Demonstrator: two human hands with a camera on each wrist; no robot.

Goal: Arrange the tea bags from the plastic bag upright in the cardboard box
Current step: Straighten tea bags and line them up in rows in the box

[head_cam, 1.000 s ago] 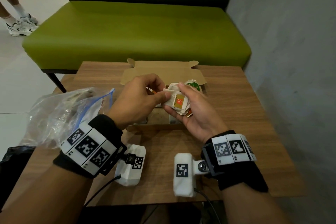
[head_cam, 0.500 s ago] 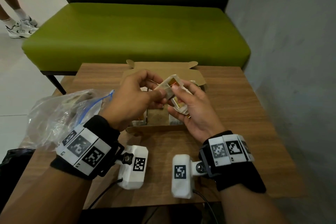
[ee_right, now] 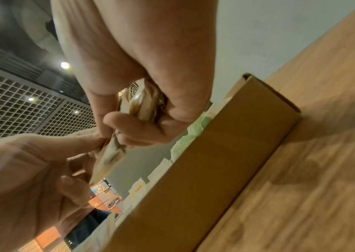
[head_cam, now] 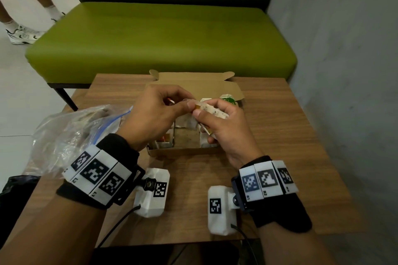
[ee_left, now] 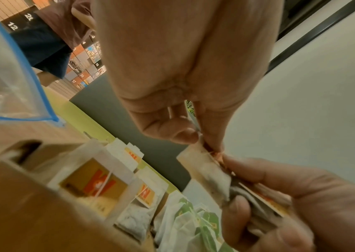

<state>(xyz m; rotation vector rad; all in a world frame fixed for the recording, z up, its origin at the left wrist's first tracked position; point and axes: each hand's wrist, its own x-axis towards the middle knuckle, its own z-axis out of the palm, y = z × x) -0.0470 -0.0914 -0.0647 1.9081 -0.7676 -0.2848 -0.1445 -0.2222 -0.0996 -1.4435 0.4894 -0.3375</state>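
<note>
— Behind the wooden table (head_cam: 280,135) sits a green bench (head_cam: 161,38), and someone's legs stand off at ten o'clock. What's the person at the table doing?

— Sorting. The cardboard box (head_cam: 193,84) lies open at twelve o'clock from them, lid flap back, with tea bags already standing on edge inside: orange-labelled ones towards the nine o'clock end, green-tagged ones towards three. The middle looks bare.

— And the hands?

— Both are over the box. The right hand (head_cam: 224,127) is curled round a small stack of tea bags (head_cam: 215,112). The left hand (head_cam: 155,116) pinches the corner of the top tea bag (ee_left: 206,172) between thumb and forefinger, right where the stack ends (the wrist view shows it best).

— So which step is that?

— Peeling one bag off the stack, I'd say. Next, the pinch needs to free that single bag without dragging its neighbours, then turn it on edge and lower it into the gap.

— Any left in the plastic bag (head_cam: 71,135)?

— It lies slumped at nine o'clock, blue zip open. Something pale shows inside, but I can't tell how many.
</note>
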